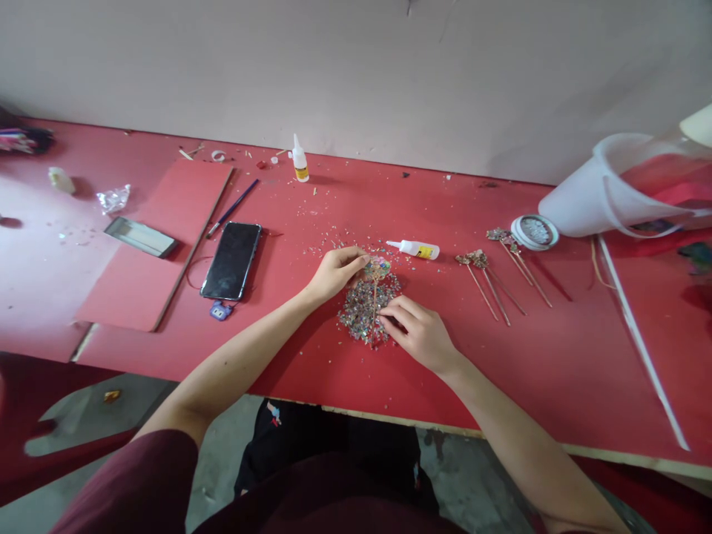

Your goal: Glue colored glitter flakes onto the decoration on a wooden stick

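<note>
My left hand (335, 271) pinches the glittery head of a thin stick ornament (377, 268) over a pile of sequins (367, 308) on the red table (334, 356). Fingers curled, my right hand (418, 330) rests at the pile's right edge and holds the lower part of the stick. A small glue bottle (414, 249) lies on its side just beyond the pile.
Several finished glitter sticks (489, 278) lie to the right, near a round tin (535, 231) and a tipped white bucket (606, 189). A phone (232, 259), a pen (231, 209), a red board (161, 245) and an upright glue bottle (300, 159) are at left.
</note>
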`<state>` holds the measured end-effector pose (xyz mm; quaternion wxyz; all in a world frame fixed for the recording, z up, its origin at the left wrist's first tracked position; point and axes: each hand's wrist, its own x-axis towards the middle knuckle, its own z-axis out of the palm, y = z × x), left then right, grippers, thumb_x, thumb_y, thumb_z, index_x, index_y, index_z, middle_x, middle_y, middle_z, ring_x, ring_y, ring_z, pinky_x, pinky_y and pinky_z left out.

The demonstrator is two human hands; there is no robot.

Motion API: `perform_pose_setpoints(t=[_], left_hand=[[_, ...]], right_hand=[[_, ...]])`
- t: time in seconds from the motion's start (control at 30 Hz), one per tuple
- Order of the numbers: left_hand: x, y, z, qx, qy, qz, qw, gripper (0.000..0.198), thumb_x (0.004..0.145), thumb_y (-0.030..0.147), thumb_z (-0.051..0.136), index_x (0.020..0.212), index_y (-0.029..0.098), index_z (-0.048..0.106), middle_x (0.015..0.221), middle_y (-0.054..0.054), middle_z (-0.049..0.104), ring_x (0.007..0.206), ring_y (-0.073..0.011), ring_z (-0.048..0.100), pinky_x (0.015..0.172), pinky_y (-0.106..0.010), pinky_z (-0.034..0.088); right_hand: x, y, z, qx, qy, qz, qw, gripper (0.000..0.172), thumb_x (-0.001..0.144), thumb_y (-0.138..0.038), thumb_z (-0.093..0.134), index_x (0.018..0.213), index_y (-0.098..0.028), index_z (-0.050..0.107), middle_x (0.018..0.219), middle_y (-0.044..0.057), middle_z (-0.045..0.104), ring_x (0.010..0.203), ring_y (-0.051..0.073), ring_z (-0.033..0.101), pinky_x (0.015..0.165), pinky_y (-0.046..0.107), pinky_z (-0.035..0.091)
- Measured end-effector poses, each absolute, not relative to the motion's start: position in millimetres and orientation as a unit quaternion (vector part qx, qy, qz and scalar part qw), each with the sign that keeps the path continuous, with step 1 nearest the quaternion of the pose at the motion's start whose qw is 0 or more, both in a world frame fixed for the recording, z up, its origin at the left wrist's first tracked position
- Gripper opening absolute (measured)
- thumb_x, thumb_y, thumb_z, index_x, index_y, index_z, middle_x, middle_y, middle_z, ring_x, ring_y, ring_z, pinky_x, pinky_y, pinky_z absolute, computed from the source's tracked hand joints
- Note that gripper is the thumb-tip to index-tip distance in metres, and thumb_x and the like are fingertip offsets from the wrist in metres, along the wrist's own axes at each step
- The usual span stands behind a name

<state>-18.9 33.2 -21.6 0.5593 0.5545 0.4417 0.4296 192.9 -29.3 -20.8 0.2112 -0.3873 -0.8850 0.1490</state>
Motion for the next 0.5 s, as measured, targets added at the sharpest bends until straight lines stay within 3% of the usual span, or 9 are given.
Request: perform_pose_setpoints(t=[0.5], left_hand=[[-19.1, 33.1, -20.2, 0.553, 0.442, 0.426, 0.564, 0.023, 0.090, 0.034, 0.053, 0.077, 0.015, 0.059, 0.054, 0.003, 0.055, 0.040, -0.0047, 0.044, 0.041, -0.018, 0.034]], right_hand=[[193.4, -29.1, -20.2, -0.400, -0.875, 0.147, 0.231, 0.011, 0.094, -0.024, 0.052, 0.096, -0.020, 0.062, 0.092, 0.005, 0.066, 0.079, 0.014, 0.065, 0.064, 0.023, 0.050]])
